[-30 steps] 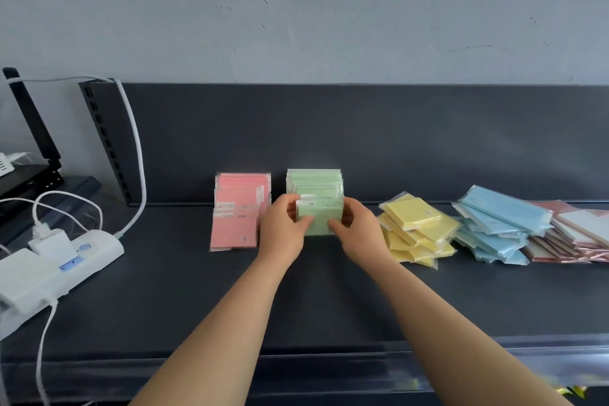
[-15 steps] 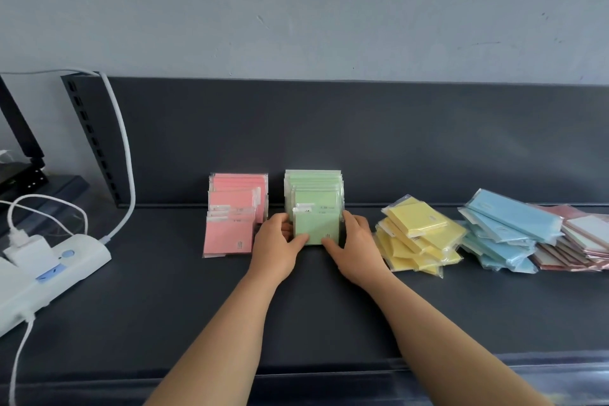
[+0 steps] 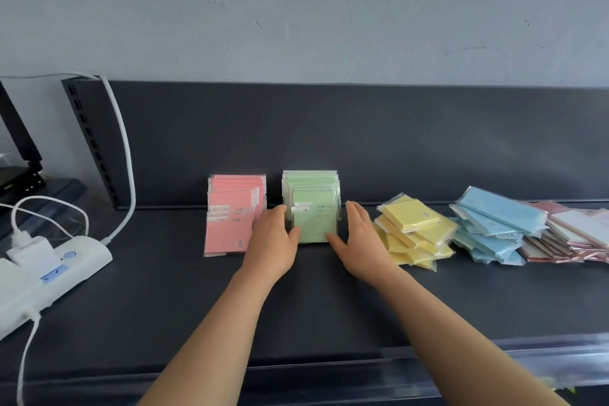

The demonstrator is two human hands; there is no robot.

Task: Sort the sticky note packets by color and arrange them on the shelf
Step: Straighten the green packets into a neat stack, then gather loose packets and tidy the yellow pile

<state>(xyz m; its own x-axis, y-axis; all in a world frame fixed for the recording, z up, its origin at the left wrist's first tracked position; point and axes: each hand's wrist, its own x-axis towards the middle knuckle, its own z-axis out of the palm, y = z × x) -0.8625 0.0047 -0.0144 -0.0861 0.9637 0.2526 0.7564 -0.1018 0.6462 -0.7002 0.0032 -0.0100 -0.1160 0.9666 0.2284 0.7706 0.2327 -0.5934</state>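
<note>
At the far left a white power strip [image 3: 56, 270] is lying on the dark shelf [image 3: 296, 306], with a white cable [image 3: 123, 148] climbing from it up the back panel. Next, the pink sticky note packets [image 3: 230, 217] are standing on edge, faces toward the camera, in a row running front to back. The left hand [image 3: 273, 241] is resting against the left side of the green sticky note packets [image 3: 313, 208], its fingers straight and relaxed and its thumb touching the front packet. These green packets are standing upright mid-shelf, facing forward, their row reaching back to the panel. The right hand [image 3: 359, 241] is flanking their right side, fingers extended and gripping nothing. Further right, yellow packets [image 3: 412, 231], oblong blue packets [image 3: 494, 224] and rose-coloured packets [image 3: 570, 234] are lying flat in loose piles, long sides slanting.
</note>
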